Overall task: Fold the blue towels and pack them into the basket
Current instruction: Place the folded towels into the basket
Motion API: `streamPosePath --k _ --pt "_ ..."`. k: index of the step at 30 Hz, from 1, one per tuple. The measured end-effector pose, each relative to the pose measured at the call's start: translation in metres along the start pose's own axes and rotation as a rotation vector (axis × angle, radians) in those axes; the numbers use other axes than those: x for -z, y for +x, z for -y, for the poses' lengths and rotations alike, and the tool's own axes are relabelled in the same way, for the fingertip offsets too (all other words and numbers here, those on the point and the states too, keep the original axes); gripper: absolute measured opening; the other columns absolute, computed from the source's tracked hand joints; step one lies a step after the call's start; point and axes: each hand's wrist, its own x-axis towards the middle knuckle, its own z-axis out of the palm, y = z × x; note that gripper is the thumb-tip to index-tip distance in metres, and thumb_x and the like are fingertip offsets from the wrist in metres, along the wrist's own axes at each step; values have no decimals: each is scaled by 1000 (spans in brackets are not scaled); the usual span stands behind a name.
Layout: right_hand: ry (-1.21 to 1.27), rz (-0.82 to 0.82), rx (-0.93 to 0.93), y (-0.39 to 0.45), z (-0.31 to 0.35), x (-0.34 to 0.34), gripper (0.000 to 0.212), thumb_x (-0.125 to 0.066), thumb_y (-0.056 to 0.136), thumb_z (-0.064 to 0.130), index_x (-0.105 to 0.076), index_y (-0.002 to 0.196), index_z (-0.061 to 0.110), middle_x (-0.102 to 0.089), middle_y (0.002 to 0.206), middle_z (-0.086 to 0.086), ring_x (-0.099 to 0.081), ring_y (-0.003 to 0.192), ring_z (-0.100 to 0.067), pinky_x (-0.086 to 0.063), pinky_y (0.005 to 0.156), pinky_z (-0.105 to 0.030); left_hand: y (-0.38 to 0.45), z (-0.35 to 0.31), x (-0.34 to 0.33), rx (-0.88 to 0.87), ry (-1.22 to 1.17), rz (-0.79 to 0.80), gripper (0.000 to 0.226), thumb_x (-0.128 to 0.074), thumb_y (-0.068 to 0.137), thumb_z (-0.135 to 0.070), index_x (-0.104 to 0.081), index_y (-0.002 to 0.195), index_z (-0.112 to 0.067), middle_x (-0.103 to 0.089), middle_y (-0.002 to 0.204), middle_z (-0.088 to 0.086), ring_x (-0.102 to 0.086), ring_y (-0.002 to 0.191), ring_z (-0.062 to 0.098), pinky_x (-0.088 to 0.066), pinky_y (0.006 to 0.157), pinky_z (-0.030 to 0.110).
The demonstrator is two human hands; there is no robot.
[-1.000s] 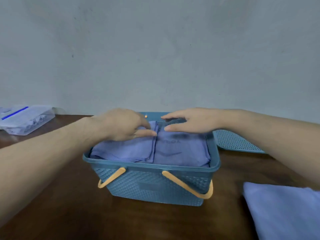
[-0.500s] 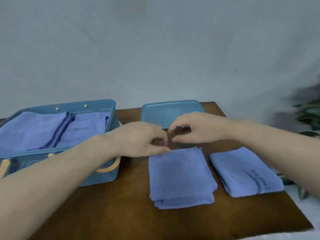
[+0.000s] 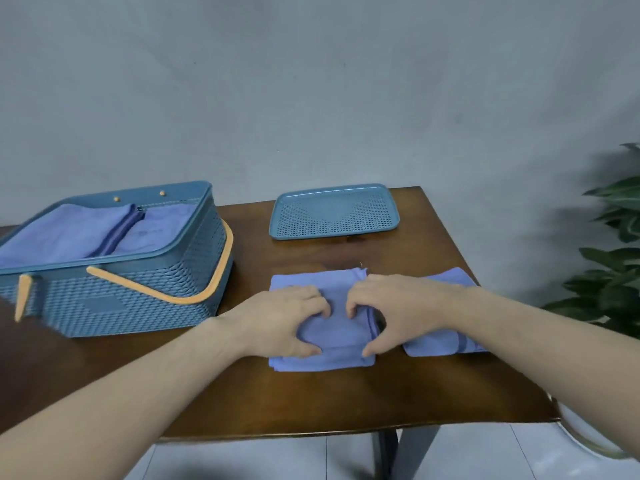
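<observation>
Your hands have left the basket (image 3: 138,289) and come down on the folded blue towel (image 3: 322,327) lying on the surface (image 3: 311,393) just right of the basket. Your left hand (image 3: 280,323) and right hand (image 3: 398,313) now sit side by side on it, fingers curled and thumbs hooked toward its near edge, gripping the top layers. A second ago those hands were tucking towels inside the basket; two packed towels (image 3: 86,230) lie flat there now. So the packing has moved on to the next piece, and one more folded towel (image 3: 446,344) waits beyond it, farther right of the basket. The perforated lid (image 3: 334,213) rests behind the gripped towel.
</observation>
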Motion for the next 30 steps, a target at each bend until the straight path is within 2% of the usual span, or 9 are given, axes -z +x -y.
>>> streamPosePath --k 6,10,13,15,17,20,22,24,30 --pt "92 -93 -13 3 -7 -3 42 -75 82 44 -54 118 35 -47 96 31 -42 93 1 -37 83 -23 -1 -8 10 155 -203 -100 15 -61 85 -30 -62 99 -25 -63 95 -12 -54 83 8 -46 76 28" --pt "325 -237 -54 6 -14 1 21 -73 83 31 -61 96 41 -64 96 15 -58 94 -2 -49 88 -29 -4 -1 17 216 -361 -184 10 -64 86 -24 -64 96 -25 -60 93 -11 -58 85 7 -48 77 27" --pt "581 -454 -51 15 -15 7 10 -75 84 16 -67 87 11 -69 84 -2 -62 77 -13 -52 77 -34 -5 7 19 222 -244 -425 21 -67 84 -36 -62 103 -29 -52 97 -14 -53 91 10 -43 84 28" --pt "703 -594 -68 25 -14 14 28 -75 82 24 -62 82 0 -60 72 -4 -51 67 -8 -44 68 -29 -8 3 26 377 -242 -614 18 -67 86 -40 -55 93 -30 -51 85 -12 -50 78 10 -43 73 32" --pt "768 -701 -116 33 -13 23 33 -74 80 33 -60 75 4 -51 62 7 -42 61 -5 -36 61 -27 -9 -4 34 563 -437 -674 27 -65 91 -42 -51 85 -20 -52 69 -9 -49 64 13 -42 64 34" --pt "808 -800 -149 39 -5 37 16 -77 86 25 -65 76 18 -43 51 13 -34 52 -6 -31 54 -27 -4 -18 53 761 -1130 -441 54 -53 94 -62 -59 103 -10 -65 78 1 -62 64 19 -51 64 33" --pt "753 -825 -102 41 5 43 14 -77 81 35 -67 81 26 -53 55 5 -41 54 -11 -37 56 -33 2 -21 65 777 -1645 -257 69 -48 89 -74 -57 121 -14 -70 110 16 -74 85 33 -61 74 40" --pt "670 -766 -39 41 14 45 20 -71 74 47 -68 89 35 -67 69 4 -57 62 -11 -49 65 -35 12 -17 73 730 -1879 -257 76 -48 88 -76 -57 129 -13 -67 123 24 -72 97 42 -61 81 47" --pt "378 -668 88 41 30 44 29 -71 80 58 -71 103 40 -69 100 27 -62 92 1 -45 77 -15 26 -9 81 780 -1673 -473 39 -63 93 -21 -60 130 -10 -74 108 16 -73 80 29 -59 59 38"
